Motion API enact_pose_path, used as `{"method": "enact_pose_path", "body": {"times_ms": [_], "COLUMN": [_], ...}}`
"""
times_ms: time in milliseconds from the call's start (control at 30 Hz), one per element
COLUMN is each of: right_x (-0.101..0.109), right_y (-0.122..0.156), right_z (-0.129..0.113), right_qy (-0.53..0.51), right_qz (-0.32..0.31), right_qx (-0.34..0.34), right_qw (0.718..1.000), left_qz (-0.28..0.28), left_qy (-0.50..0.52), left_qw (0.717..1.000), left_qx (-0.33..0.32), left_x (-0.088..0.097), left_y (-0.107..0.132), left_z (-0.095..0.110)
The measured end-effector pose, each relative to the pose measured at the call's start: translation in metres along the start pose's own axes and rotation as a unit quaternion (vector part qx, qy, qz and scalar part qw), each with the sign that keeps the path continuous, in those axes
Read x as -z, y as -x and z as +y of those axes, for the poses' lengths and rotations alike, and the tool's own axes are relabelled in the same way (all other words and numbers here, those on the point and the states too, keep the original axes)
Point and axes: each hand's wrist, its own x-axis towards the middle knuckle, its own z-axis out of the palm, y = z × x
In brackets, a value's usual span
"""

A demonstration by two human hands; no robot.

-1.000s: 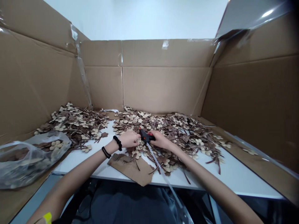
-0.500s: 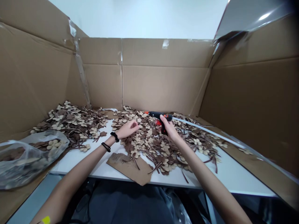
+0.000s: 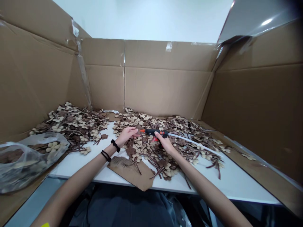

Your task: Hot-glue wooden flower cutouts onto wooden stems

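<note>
My right hand (image 3: 163,142) grips a black and orange glue gun (image 3: 154,132), held level with its orange nozzle pointing left. A long clear glue stick (image 3: 194,142) trails from its back to the right. My left hand (image 3: 126,134) pinches a small brown wooden piece right at the nozzle tip, fingers closed. Both hands hover over a pile of small brown and pale flower-shaped wooden cutouts (image 3: 165,142) on a white table (image 3: 236,183). Black bands circle my left wrist.
A second heap of cutouts (image 3: 73,123) lies at the left. A clear plastic bag (image 3: 28,160) with more pieces sits at the near left. A scrap of brown cardboard (image 3: 132,171) lies at the table's front edge. Tall cardboard walls (image 3: 165,85) enclose the table.
The glue gun came down from the far side of the pile toward me, and its nozzle now meets the piece in my left hand. The left hand barely moved.
</note>
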Motion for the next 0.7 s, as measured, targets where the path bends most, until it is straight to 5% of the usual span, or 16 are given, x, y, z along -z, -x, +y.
{"method": "enact_pose_path", "body": {"times_ms": [700], "right_x": [0.0], "right_y": [0.007], "right_z": [-0.011], "right_qy": [0.015], "right_qz": [-0.019], "right_qx": [-0.018], "right_qw": [1.0], "left_qz": [-0.042], "left_qy": [0.096], "left_qw": [0.994], "left_qx": [0.022], "left_x": [0.002], "left_y": [0.006], "left_z": [-0.008]}}
